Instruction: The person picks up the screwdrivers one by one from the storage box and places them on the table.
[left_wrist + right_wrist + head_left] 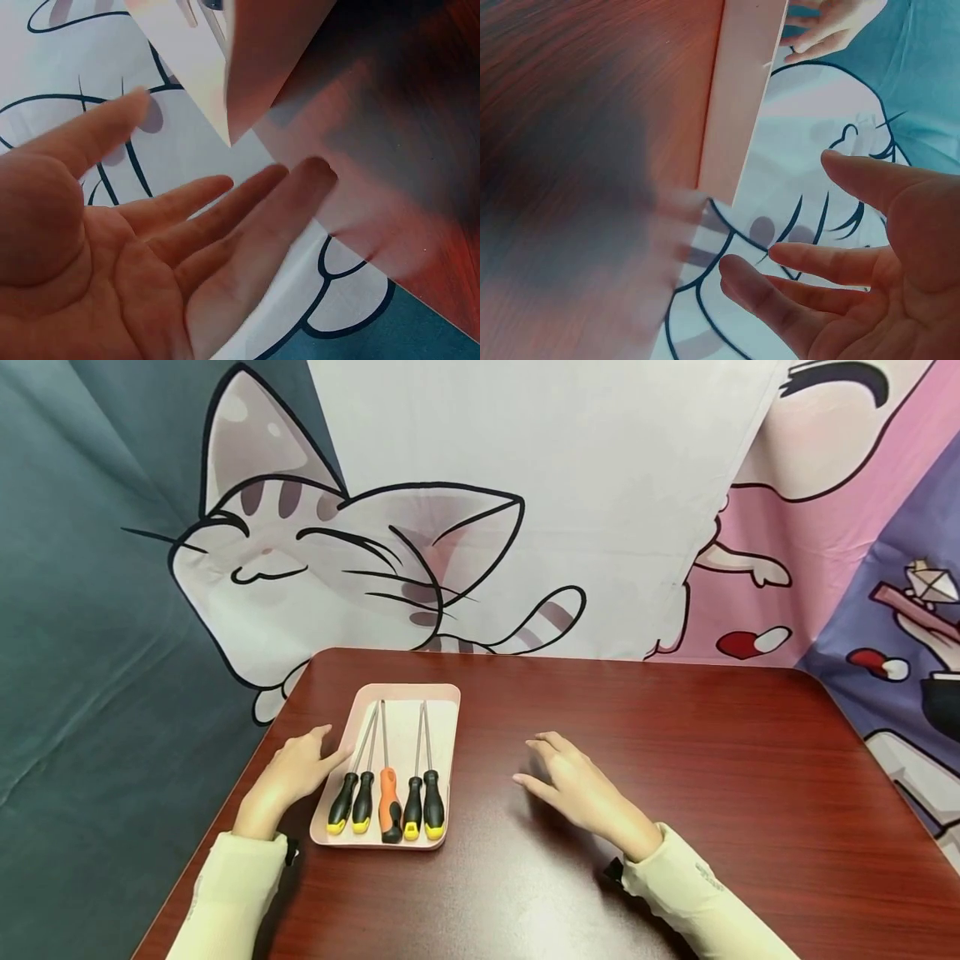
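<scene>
A pale pink tray (450,693) on the table's left half holds several screwdrivers side by side, handles toward me. In the middle lies an orange screwdriver (387,793) with a black handle end; black screwdrivers with yellow ends, such as the rightmost one (433,806), flank it. My left hand (292,768) is at the tray's left side, thumb reaching by its rim, holding nothing; its palm (135,277) shows spread fingers in the left wrist view. Right of the tray, my right hand (577,785) hovers over the table with fingers extended and nothing held.
The reddish-brown wooden table (675,735) extends to the right of the tray. Behind it hangs a cloth backdrop (600,485) printed with a cartoon cat. A grey-green curtain part (90,610) borders the table's left edge.
</scene>
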Demonstrator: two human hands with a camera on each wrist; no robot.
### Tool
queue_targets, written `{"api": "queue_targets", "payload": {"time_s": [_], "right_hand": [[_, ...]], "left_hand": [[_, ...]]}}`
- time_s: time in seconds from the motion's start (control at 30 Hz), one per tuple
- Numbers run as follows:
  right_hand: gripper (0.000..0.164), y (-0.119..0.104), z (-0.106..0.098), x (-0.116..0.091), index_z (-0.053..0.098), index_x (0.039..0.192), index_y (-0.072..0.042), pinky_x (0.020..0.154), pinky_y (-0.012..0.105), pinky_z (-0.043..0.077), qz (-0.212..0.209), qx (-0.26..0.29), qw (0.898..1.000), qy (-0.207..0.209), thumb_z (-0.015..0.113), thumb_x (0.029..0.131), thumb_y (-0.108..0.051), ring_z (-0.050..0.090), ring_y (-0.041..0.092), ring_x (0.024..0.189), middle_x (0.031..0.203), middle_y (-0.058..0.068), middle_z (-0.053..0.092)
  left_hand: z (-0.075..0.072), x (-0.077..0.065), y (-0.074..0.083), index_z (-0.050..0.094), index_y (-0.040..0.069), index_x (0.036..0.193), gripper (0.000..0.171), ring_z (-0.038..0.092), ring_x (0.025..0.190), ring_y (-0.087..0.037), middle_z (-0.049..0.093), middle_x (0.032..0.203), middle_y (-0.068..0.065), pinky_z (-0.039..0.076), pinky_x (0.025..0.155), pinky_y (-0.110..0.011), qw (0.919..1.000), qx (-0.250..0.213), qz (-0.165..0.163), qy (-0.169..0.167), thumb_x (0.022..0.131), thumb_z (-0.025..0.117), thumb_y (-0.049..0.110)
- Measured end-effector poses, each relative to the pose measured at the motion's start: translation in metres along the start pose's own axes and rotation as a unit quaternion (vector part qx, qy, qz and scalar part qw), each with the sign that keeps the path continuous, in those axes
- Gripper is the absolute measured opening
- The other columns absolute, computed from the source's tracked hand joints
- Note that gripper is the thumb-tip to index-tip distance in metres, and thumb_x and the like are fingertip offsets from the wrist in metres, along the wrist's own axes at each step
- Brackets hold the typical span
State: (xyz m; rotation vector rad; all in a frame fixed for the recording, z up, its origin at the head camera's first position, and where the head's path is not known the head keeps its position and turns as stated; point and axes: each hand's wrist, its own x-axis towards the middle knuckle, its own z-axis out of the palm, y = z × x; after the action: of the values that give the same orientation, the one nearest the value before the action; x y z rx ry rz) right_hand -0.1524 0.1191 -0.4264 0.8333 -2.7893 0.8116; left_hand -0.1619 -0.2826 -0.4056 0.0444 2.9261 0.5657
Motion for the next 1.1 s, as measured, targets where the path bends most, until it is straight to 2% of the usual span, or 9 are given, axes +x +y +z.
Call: {"api": "queue_targets", "payload": {"time_s": [0.17, 0.27, 0.4, 0.53, 0.7, 0.9, 1.1], "right_hand": [[0.052, -0.009, 0.003, 0.007, 0.061, 0.127, 0.006, 0.096, 0.043, 0.050, -0.003, 0.020, 1.000, -0.003, 0.070, 0.094, -0.033, 0.060, 0.028, 0.112, 0.123, 0.013, 0.058], [0.051, -0.015, 0.006, 0.012, 0.061, 0.127, 0.005, 0.094, 0.042, 0.051, -0.001, 0.036, 0.999, -0.005, 0.070, 0.094, -0.034, 0.061, 0.026, 0.110, 0.122, 0.011, 0.059], [0.051, -0.023, 0.012, 0.019, 0.062, 0.126, 0.004, 0.092, 0.040, 0.052, -0.013, 0.054, 0.998, -0.002, 0.071, 0.093, -0.034, 0.063, 0.024, 0.105, 0.119, 0.010, 0.059], [0.046, -0.033, 0.019, 0.027, 0.063, 0.123, 0.005, 0.083, 0.035, 0.054, -0.050, 0.071, 0.996, 0.005, 0.073, 0.092, -0.028, 0.062, 0.023, 0.091, 0.116, 0.011, 0.058], [0.039, -0.044, 0.030, 0.038, 0.064, 0.117, 0.007, 0.068, 0.025, 0.051, -0.087, 0.113, 0.990, 0.006, 0.076, 0.090, -0.018, 0.058, 0.021, 0.074, 0.106, 0.012, 0.059], [0.031, -0.056, 0.046, 0.052, 0.065, 0.109, 0.010, 0.064, 0.028, 0.057, -0.098, 0.177, 0.979, 0.006, 0.078, 0.086, -0.006, 0.064, 0.025, 0.073, 0.092, 0.013, 0.060], [0.028, -0.066, 0.057, 0.063, 0.065, 0.106, 0.010, 0.067, 0.019, 0.053, -0.080, 0.183, 0.980, -0.024, 0.077, 0.087, -0.005, 0.067, 0.026, 0.078, 0.094, 0.018, 0.063]], "left_hand": [[0.003, 0.002, -0.004, 0.047, -0.015, 0.138, 0.057, 0.057, 0.114, -0.050, 0.059, 0.125, -0.034, 0.048, 0.091, -0.061, 0.9995, -0.012, 0.028, -0.002, 0.098, 0.064, 0.022], [0.006, 0.004, -0.005, 0.048, -0.014, 0.137, 0.053, 0.068, 0.097, -0.039, 0.065, 0.116, -0.031, 0.058, 0.075, -0.048, 0.9984, -0.043, 0.033, -0.015, 0.096, 0.066, 0.014], [0.008, 0.007, -0.006, 0.046, -0.015, 0.139, 0.053, 0.070, 0.078, -0.027, 0.065, 0.113, -0.032, 0.058, 0.053, -0.034, 0.9959, -0.081, 0.025, -0.030, 0.095, 0.066, 0.006], [0.009, 0.009, -0.006, 0.044, -0.018, 0.138, 0.053, 0.071, 0.077, -0.029, 0.064, 0.112, -0.034, 0.058, 0.052, -0.034, 0.9947, -0.093, 0.019, -0.040, 0.093, 0.066, -0.002], [0.010, 0.012, -0.011, 0.044, -0.023, 0.134, 0.050, 0.071, 0.086, -0.035, 0.064, 0.109, -0.034, 0.059, 0.055, -0.035, 0.9923, -0.106, 0.006, -0.063, 0.091, 0.064, -0.007], [0.008, 0.016, -0.013, 0.043, -0.024, 0.133, 0.049, 0.069, 0.088, -0.037, 0.065, 0.104, -0.034, 0.060, 0.055, -0.037, 0.9893, -0.122, 0.013, -0.079, 0.091, 0.063, -0.008], [0.008, 0.018, -0.012, 0.040, -0.025, 0.134, 0.050, 0.069, 0.085, -0.035, 0.064, 0.101, -0.033, 0.059, 0.054, -0.038, 0.9867, -0.131, 0.014, -0.094, 0.092, 0.060, -0.010]]}}
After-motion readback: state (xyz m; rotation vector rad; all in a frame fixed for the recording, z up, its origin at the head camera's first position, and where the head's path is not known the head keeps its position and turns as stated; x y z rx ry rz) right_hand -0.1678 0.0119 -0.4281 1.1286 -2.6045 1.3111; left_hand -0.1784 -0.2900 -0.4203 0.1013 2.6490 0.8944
